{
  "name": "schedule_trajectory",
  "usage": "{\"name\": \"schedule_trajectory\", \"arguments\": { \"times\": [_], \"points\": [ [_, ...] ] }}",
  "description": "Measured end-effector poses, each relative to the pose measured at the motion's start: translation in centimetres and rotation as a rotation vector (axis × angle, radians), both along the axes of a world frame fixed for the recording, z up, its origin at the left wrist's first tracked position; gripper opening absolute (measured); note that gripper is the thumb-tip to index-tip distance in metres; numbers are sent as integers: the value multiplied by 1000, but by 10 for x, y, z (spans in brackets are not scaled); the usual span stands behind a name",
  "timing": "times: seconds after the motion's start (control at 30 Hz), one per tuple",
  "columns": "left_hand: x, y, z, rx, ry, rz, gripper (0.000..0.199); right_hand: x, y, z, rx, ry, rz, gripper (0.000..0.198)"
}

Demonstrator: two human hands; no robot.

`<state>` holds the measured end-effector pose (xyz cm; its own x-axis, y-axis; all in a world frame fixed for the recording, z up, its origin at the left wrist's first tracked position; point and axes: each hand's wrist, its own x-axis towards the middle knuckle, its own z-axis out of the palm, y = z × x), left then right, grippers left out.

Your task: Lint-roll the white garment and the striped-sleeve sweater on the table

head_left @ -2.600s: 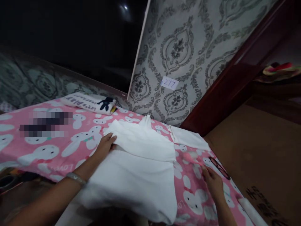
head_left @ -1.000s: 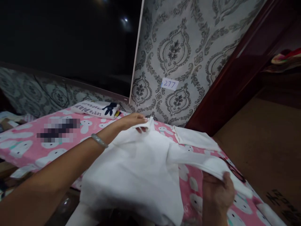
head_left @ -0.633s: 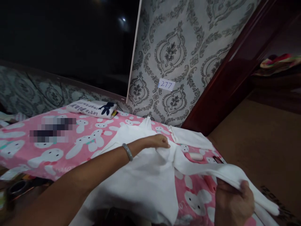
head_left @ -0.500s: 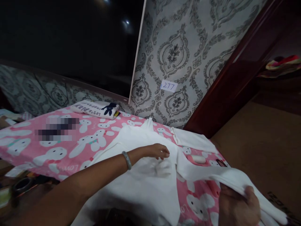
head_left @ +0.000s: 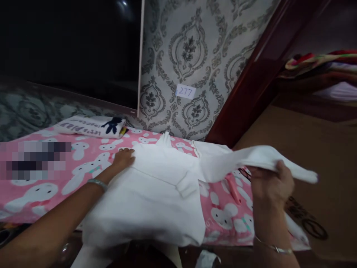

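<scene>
garment [head_left: 156,203], one, under left hand [head_left: 123,159], one sleeve [head_left: 247,158] in right hand [head_left: 272,184]

Bare left forearm [head_left: 67,216] with a thick, smooth grey bangle [head_left: 97,182]; bare right forearm [head_left: 272,221] with a slim silvery bracelet [head_left: 281,250], partly broader.

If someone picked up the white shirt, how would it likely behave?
The white shirt would probably flop: its sleeve curves over the right hand and droops beyond it. It seems fairly light, since that one hand holds the sleeve above the pink cover. Rolling looks unlikely, as its body lies spread out.
</scene>
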<state>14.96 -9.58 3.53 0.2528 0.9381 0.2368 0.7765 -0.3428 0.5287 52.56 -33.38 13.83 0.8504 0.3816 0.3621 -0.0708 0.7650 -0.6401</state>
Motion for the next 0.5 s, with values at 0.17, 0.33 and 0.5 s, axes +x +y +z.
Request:
{"name": "schedule_trajectory", "arguments": {
  "times": [0.17,0.33,0.5],
  "points": [
    [31,-13,-3,21,14,-173,29,-39,52,36,14,-81,112,23],
    [108,-70,-24,-41,78,-480,24,-67,83,49,-31,-212,263,36],
    [161,-111,-36,-49,76,-594,25,-42,77,42,-105,-141,229,38]
  ]
}}
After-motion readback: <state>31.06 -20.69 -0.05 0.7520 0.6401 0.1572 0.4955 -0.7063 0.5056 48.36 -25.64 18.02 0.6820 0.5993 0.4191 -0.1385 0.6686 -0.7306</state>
